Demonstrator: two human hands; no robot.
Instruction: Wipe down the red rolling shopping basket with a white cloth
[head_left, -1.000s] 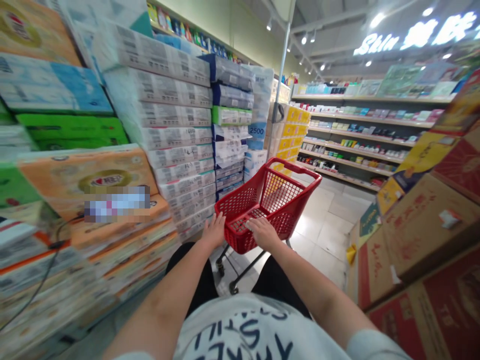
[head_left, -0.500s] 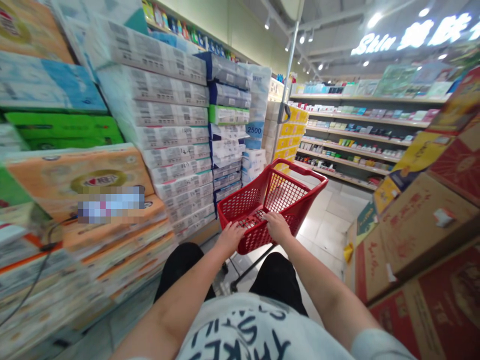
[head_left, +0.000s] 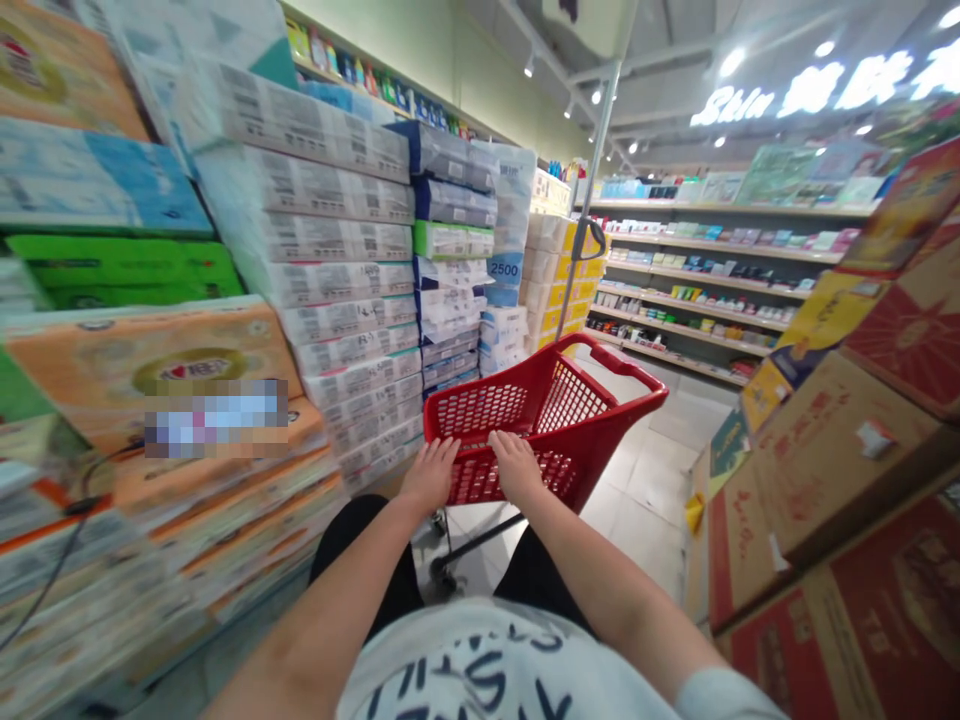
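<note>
A red plastic shopping cart stands right in front of my body, turned at an angle, with its handle bar at the far right. My left hand grips the near rim close to the cart's left corner, fingers hooked over the edge. A short way along the same rim, my right hand has its fingers curled over into the basket. Both thumbs are hard to make out. Below the basket, a dark frame bar and wheels show between my legs.
Stacked orange tissue packs rise at the left, with tall piles of white wrapped packs behind them. Cardboard cartons line the right side. Beyond the cart are a metal pole, light floor tiles and stocked shelves.
The cart has turned, its handle end swinging to the right and its near side showing broader. Both my hands have shifted left with the rim, still on it.
</note>
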